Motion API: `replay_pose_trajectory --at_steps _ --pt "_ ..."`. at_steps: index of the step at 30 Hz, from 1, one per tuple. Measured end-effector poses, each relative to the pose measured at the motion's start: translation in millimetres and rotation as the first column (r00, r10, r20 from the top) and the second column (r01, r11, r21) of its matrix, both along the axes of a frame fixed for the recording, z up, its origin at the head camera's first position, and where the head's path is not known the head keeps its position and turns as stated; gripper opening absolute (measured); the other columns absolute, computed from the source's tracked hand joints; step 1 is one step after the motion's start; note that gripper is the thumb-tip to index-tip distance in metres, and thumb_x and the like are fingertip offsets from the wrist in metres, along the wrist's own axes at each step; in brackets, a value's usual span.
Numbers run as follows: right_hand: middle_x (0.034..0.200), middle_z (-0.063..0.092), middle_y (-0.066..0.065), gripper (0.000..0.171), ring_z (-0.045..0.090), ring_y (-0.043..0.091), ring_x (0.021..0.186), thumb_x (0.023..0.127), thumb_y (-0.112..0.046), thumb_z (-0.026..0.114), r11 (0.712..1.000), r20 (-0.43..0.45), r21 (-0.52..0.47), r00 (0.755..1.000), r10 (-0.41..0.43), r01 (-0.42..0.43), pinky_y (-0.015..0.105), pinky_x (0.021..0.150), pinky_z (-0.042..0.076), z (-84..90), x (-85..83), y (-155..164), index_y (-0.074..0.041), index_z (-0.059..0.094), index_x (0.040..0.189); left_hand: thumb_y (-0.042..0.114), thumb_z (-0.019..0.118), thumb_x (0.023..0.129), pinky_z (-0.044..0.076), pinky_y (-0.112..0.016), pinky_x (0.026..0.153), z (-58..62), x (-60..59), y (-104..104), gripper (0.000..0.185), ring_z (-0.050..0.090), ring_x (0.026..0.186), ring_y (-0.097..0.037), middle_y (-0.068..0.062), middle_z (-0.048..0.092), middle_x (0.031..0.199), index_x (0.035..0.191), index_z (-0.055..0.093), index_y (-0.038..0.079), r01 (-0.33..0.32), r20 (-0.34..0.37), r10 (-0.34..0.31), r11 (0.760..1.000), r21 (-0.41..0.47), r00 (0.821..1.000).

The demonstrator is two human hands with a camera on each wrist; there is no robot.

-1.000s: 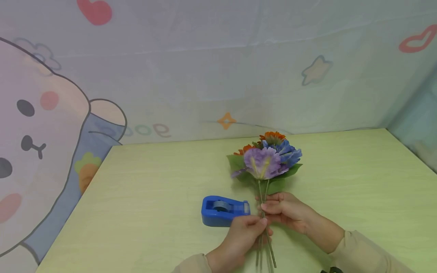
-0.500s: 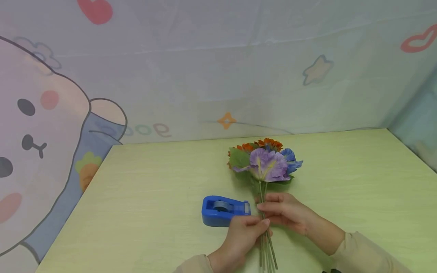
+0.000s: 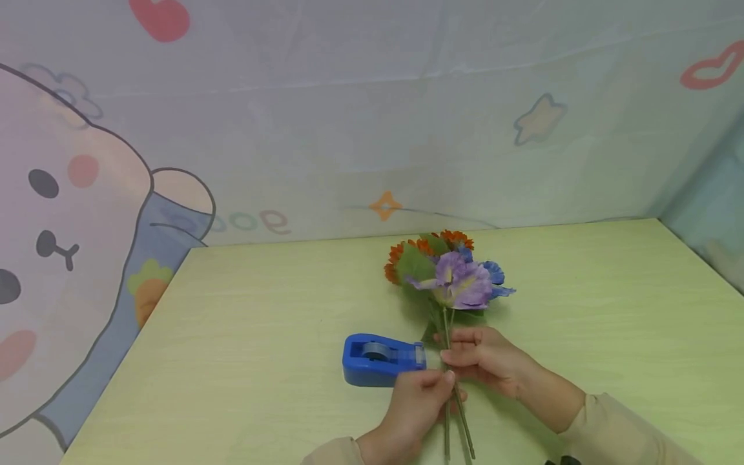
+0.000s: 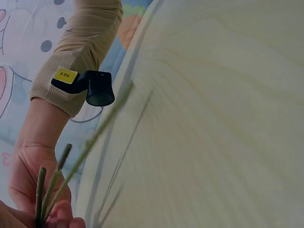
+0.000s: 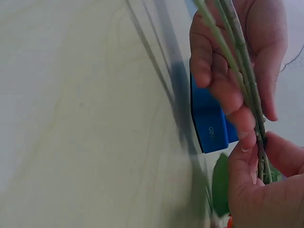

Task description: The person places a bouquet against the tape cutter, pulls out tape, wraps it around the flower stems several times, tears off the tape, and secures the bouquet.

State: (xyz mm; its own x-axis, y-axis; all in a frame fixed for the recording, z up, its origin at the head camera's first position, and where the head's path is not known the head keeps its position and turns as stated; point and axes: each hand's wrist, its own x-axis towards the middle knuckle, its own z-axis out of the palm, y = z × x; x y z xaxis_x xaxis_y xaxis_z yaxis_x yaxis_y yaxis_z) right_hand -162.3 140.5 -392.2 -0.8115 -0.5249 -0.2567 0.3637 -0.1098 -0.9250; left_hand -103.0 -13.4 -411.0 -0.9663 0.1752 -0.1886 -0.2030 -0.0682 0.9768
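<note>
A small bunch of artificial flowers (image 3: 465, 284) stands over the table, with purple, blue and orange heads and green leaves. My right hand (image 3: 491, 361) pinches its stems (image 3: 446, 323) a short way below the heads. Lower down, my left hand (image 3: 415, 407) holds the same stems between thumb and fingers, and their ends stick out below it. In the right wrist view the stems (image 5: 240, 57) cross the left hand's palm side, while the right hand (image 5: 270, 185) grips them nearer the flowers. Stem ends (image 4: 52, 190) show between the hands in the left wrist view.
A blue tape dispenser (image 3: 372, 371) with a roll of tape sits just left of the stems, partly behind the left hand. The pale yellow-green table (image 3: 232, 349) meets a printed cloth backdrop (image 3: 325, 116) at its back edge.
The bunch has turned between the hands: the orange heads have shifted left, and the purple bloom faces more to the right. Both hands stay in nearly the same place; the tape dispenser has not moved.
</note>
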Motion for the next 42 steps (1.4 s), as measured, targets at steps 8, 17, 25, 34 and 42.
replay_pose_trajectory --at_steps 8,17,25,34,42 --pt "0.093 0.064 0.003 0.060 0.062 0.011 0.086 0.086 0.006 0.056 0.998 -0.008 0.049 0.999 -0.031 0.032 0.024 0.075 0.051 -1.9 -1.0 -3.5 0.024 0.021 0.131 0.009 0.051 0.096 0.054 -0.034 0.069 -2.8 0.1 -2.4 0.025 0.064 0.076 -0.014 -0.019 0.069 0.088 0.100 0.066 -0.011 0.026 0.071 -0.030 0.998 0.056 0.997" --pt "0.089 0.067 0.001 0.038 0.063 0.012 0.085 0.087 0.007 0.056 1.000 0.002 -0.026 1.000 -0.001 0.001 0.023 0.075 0.051 -1.0 -0.9 -2.3 0.014 0.045 0.123 0.016 0.053 0.095 0.054 -0.028 0.066 0.7 -1.1 -6.0 0.028 0.064 0.069 -0.010 -0.006 0.068 0.079 0.100 0.066 -0.008 0.079 0.132 -0.087 0.995 0.065 0.987" --pt "0.087 0.066 0.000 0.036 0.063 0.011 0.087 0.088 0.009 0.053 0.994 0.007 -0.102 0.999 0.043 -0.042 0.024 0.079 0.050 -3.3 0.2 -1.8 0.011 0.049 0.123 0.016 0.058 0.093 0.047 -0.021 0.056 -4.1 -3.3 -5.2 0.025 0.059 0.058 -0.006 0.001 0.063 0.068 0.092 0.066 -0.008 0.048 0.103 -0.051 0.999 0.025 0.993" --pt "0.110 0.064 0.011 0.060 0.063 0.011 0.094 0.090 0.004 0.054 0.999 -0.002 -0.027 1.000 0.021 -0.021 0.026 0.083 0.050 -2.3 -0.1 -2.1 0.021 0.020 0.136 0.013 0.064 0.088 0.046 -0.020 0.053 -2.1 -5.4 -6.8 0.022 0.061 0.056 -0.008 -0.006 0.067 0.068 0.085 0.068 -0.008 0.014 0.038 -0.014 1.000 -0.010 0.999" --pt "0.111 0.065 0.011 0.059 0.062 0.013 0.098 0.090 0.000 0.057 1.000 -0.043 0.005 0.999 0.026 -0.025 0.029 0.085 0.049 -0.9 0.0 -3.5 0.020 0.024 0.135 0.016 0.073 0.080 0.040 -0.021 0.054 -3.1 -6.9 -9.0 0.020 0.052 0.061 -0.005 -0.005 0.067 0.064 0.075 0.070 -0.003 -0.041 -0.027 0.038 0.993 -0.111 0.999"
